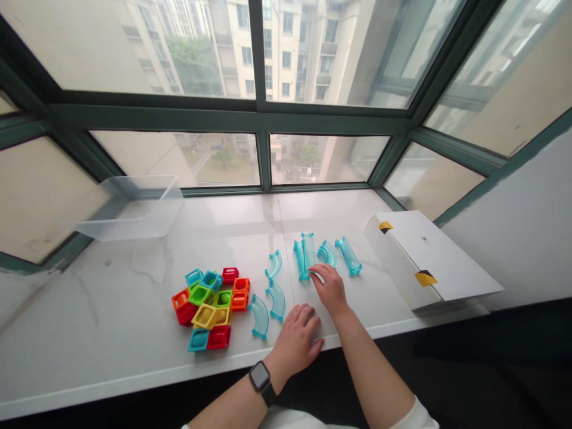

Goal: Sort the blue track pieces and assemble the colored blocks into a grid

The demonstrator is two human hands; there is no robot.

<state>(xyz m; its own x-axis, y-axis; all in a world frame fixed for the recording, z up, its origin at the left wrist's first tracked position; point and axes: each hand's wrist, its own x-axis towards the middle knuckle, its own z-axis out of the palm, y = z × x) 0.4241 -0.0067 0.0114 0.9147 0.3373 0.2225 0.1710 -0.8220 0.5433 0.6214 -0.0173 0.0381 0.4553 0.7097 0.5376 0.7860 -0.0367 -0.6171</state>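
My right hand (329, 287) reaches forward on the white marble sill, fingers stretched out and touching the near end of the straight clear-blue track pieces (304, 255). More blue track pieces (348, 255) lie just right of them. My left hand (295, 339), with a dark watch on the wrist, rests flat on the sill near its front edge, fingers loosely apart and holding nothing. Curved blue track pieces (273, 298) lie just left of it. A heap of coloured square blocks (210, 301) in red, orange, yellow, green and blue sits further left.
A clear plastic bin (134, 208) stands at the back left of the sill (111, 310). A flat white box (429, 259) with yellow-black tape lies at the right. Green-framed windows rise behind the sill; a dark drop lies below its front edge.
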